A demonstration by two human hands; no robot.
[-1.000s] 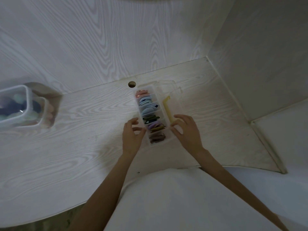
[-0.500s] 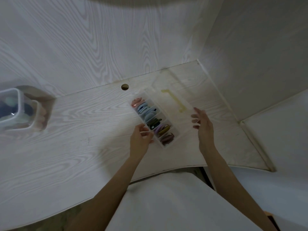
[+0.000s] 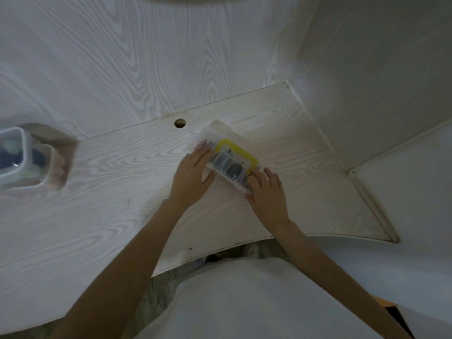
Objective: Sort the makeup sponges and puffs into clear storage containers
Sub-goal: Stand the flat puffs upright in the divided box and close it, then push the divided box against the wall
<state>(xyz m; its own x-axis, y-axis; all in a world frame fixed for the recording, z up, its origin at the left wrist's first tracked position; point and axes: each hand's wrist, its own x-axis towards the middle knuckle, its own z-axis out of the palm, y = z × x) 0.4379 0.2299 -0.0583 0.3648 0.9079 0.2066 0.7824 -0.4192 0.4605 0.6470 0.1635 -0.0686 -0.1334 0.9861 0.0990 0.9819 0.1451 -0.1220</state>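
A clear divided box point(image 3: 230, 165) lies slantwise on the pale surface point(image 3: 110, 204), its lid with a yellow handle point(image 3: 238, 151) now closed where half a second ago it stood open. The left hand point(image 3: 193, 174) lies flat on the box's far end, fingers straight. The right hand point(image 3: 267, 192), earlier lifted clear, now presses its near end, fingers gently bent. Far left of the fingers stands a clear tub point(image 3: 14, 157).

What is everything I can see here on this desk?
Divided case: one, clear with a yellow handle, mid-desk, lid down, dark and purple pieces inside.
Storage tub: one, clear, far left edge, dark and pale pieces inside.
Cable hole: one, round, back of the desk.
Desk: one, pale wood grain.
Left hand: flat on the case's left end.
Right hand: flat on the case's near right end.
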